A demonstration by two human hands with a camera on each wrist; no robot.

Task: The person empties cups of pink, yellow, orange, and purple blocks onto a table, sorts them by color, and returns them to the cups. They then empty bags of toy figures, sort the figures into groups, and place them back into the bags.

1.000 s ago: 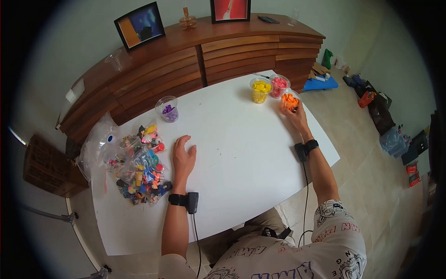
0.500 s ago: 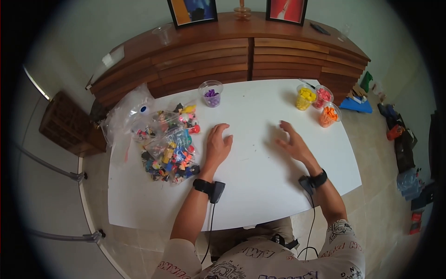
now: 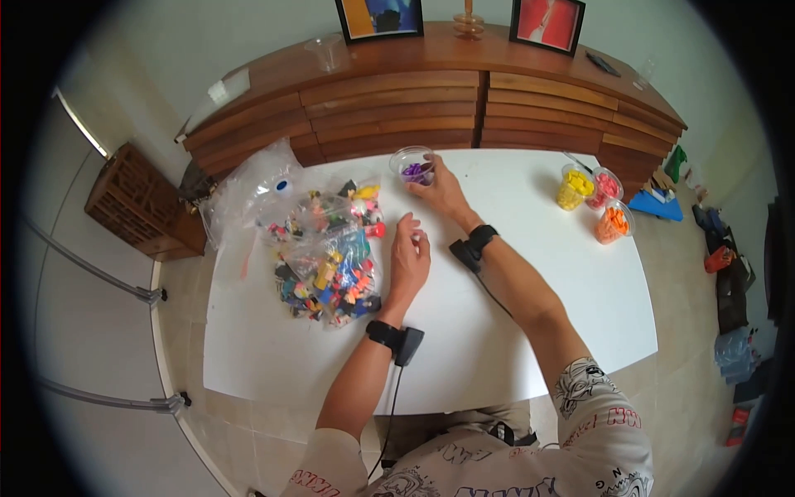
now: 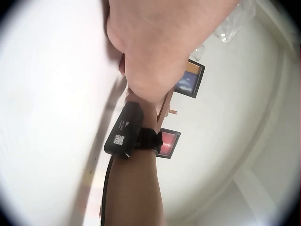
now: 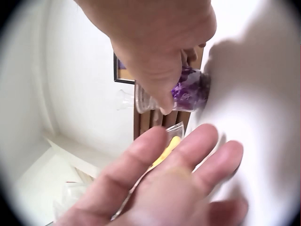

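One purple-filled cup point(image 3: 409, 168) stands upright within the right hand point(image 3: 445, 190), gripped around its side.

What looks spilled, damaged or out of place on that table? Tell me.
Nothing looks spilled or damaged. Slightly odd: the purple cup, gripped by the right hand, is well apart from the yellow cup, pink cup and orange cup, which cluster at the right of the table.
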